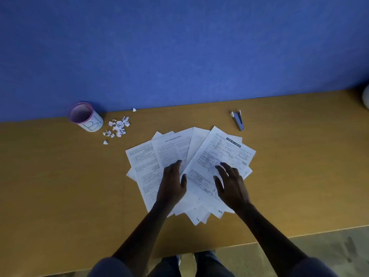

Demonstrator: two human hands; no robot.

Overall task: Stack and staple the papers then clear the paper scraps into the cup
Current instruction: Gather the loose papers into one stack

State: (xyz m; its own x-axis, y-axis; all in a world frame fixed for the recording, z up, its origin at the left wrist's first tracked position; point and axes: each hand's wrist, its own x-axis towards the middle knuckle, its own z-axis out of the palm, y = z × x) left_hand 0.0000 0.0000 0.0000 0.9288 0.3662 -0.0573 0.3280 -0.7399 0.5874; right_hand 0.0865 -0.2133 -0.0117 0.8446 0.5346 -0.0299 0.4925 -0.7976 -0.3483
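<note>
Several printed sheets of paper [173,148] lie fanned out in the middle of the wooden table. My left hand [173,180] rests flat on the left sheets, fingers together. My right hand [229,182] hovers over or touches the top right sheet [223,152], fingers spread. Neither hand grips anything. A white cup with a purple rim [87,117] stands at the back left, and a heap of small white paper scraps [117,126] lies just right of it. A grey-blue stapler [238,119] lies at the back right of the papers.
A blue wall [179,47] rises behind the table [60,186]. One stray scrap [134,109] sits at the wall's foot, another [105,142] lies nearer me. A pale object [366,98] pokes in at the right edge. The table's front edge runs just below my forearms.
</note>
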